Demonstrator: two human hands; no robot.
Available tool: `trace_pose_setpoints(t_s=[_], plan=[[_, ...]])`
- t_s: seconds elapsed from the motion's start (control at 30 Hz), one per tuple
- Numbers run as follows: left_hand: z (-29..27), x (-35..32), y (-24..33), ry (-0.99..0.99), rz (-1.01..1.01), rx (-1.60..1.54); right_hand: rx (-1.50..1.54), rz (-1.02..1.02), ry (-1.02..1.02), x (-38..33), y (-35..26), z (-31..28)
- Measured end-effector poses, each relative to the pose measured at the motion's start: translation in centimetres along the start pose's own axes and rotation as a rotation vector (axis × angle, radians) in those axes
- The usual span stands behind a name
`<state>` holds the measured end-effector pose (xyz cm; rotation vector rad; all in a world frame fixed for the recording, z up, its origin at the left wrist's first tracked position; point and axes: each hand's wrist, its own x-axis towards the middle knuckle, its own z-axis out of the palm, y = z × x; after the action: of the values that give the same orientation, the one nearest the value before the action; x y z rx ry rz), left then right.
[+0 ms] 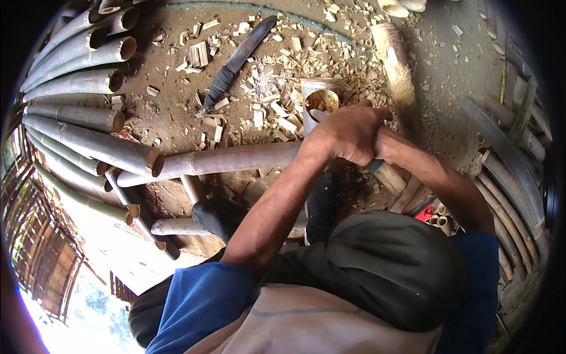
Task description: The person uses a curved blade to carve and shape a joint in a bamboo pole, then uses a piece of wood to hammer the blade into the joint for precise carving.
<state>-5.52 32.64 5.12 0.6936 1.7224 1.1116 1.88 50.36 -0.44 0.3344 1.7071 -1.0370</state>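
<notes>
Both my hands are clasped close together over a wooden-handled bladed tool (387, 177). My left hand (348, 133) lies across the top with its fingers closed. Behind it, my right hand (386, 138) is partly covered, its fingers also closed around the tool. The handle sticks out below my hands, with a dark band near the grip. What looks like the tool's pale blade shows at the open mouth of a bamboo tube (305, 97) just beyond my left hand. The tube's hollow is orange-brown inside. Much of the blade and the tube is hidden by my hands.
A large knife (244, 53) with a wrapped dark handle lies among bamboo chips (286, 121). A long bamboo pole (236, 159) crosses before my legs. Cut bamboo poles (82, 82) stack at left, more (501, 183) at right. A thick frayed piece (392, 62) lies beyond my hands.
</notes>
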Motion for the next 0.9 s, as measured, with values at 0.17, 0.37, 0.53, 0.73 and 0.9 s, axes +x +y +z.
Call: trace_pose_setpoints(t_s=[0.17,0.37,0.53,0.73,0.9], plan=[[1.0,-0.9,1.0,0.042,-0.029,0.097,-0.280,-0.100,-0.067,-0.5,-0.5,-0.1],[1.8,-1.2,0.7,0.258,-0.056,0.012,-0.443,-0.121,-0.122,-1.9,-5.7,-1.8],[-0.2,-2.2,-0.8,0.182,0.049,-0.103,-0.023,0.108,-0.142,-1.3,-6.7,-0.1],[-2.2,-1.3,-3.0,-0.093,0.088,-0.214,0.375,0.332,-0.146,-1.3,-9.0,1.6],[0.0,-1.0,-0.2,0.011,0.009,0.047,-0.266,-0.041,-0.034,-2.5,-5.9,-0.1]])
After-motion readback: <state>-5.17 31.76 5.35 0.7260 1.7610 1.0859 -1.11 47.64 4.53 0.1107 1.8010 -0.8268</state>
